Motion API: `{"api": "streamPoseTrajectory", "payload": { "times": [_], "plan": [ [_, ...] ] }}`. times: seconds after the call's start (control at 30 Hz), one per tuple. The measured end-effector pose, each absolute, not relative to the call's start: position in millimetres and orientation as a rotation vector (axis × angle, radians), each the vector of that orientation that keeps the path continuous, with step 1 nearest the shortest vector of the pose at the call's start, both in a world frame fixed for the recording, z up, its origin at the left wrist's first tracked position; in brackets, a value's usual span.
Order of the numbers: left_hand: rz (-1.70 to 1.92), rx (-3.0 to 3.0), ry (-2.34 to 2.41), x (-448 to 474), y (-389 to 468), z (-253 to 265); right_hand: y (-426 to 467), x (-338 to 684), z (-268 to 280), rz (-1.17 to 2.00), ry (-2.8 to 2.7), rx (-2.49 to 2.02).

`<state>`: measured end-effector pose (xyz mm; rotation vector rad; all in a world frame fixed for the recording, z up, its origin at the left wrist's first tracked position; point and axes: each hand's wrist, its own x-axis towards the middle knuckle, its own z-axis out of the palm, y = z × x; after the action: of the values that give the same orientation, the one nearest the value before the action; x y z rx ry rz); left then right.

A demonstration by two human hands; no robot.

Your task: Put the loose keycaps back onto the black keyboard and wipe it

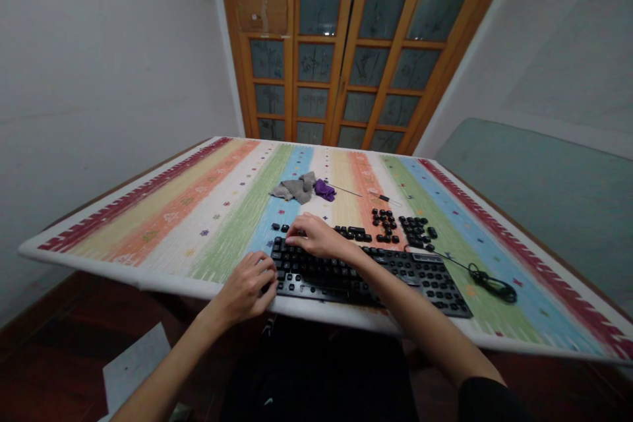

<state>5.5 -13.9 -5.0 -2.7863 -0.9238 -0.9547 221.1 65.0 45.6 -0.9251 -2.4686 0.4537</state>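
A black computer keyboard (316, 280) lies at the table's near edge, with keycaps on its left part and bare key sockets toward the right. My left hand (251, 282) grips its left end with curled fingers. Over the keyboard's upper left corner, my right hand (312, 236) is bent down with its fingers drawn together. Whatever sits between those fingertips is hidden. Several loose black keycaps (414, 231) lie behind the keyboard on the right. More loose keycaps (353, 233) form a row just beyond my right hand, and a couple of single keycaps (279, 227) rest left of it.
A grey cloth (297, 188) and a purple cloth (325, 190) lie crumpled mid-table. Near them are a thin rod (346, 190) and a small wire tool with a dark handle (384, 198). A coiled black cable (494, 285) lies right of the keyboard on the striped tablecloth (217, 211).
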Motion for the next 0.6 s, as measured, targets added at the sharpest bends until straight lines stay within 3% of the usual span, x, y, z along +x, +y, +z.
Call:
{"api": "streamPoseTrajectory", "payload": {
  "times": [0.43,0.6],
  "plan": [
    [-1.486,-2.804,-1.028,20,-18,0,24,230,36,0.785,-2.37,-0.928],
    [-1.508,-2.848,-0.948,23,-17,0,16,234,30,0.825,-2.28,-0.94]
  ]
}}
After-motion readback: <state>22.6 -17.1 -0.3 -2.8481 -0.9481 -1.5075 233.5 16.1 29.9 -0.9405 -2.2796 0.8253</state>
